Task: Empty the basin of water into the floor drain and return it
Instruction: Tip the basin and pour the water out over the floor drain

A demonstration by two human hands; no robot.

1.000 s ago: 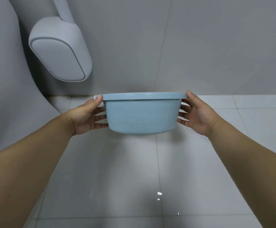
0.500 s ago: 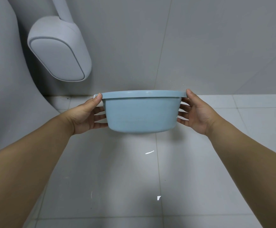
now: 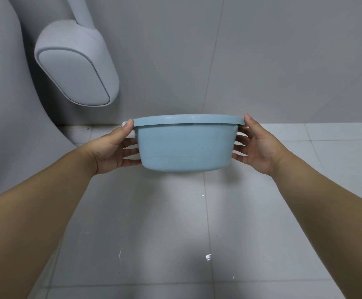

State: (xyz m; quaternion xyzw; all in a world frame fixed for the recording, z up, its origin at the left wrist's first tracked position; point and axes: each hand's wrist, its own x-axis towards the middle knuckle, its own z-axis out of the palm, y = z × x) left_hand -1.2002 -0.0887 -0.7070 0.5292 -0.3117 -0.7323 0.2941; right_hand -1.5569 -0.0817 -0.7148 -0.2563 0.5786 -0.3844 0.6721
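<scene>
Filling most of the view from nine o'clock round to three are the grey tiled wall [image 3: 262,50] above and the pale tiled floor [image 3: 154,234] below, meeting along a line just behind the hands. A broad grey curved surface [image 3: 1,104] sweeps down the nine-o'clock side, and at about eleven o'clock a grey rounded fixture [image 3: 76,65] hangs tilted from a stem that runs out of the top edge; what it is cannot be told. Both bare forearms reach in from seven and five o'clock toward the centre. There, held in the air well clear of the floor, is the light blue basin [image 3: 186,145], seen side-on with its rim about level, so its inside is hidden and any water in it cannot be seen. The left hand [image 3: 111,149] grips its nine-o'clock side, thumb on top of the rim and fingers spread against the wall beneath. The right hand [image 3: 259,147] grasps the three-o'clock side the same way, thumb over the rim and fingers pressed under it. Small bright glints [image 3: 208,256] lie on the floor tiles at six o'clock, below the basin.
</scene>
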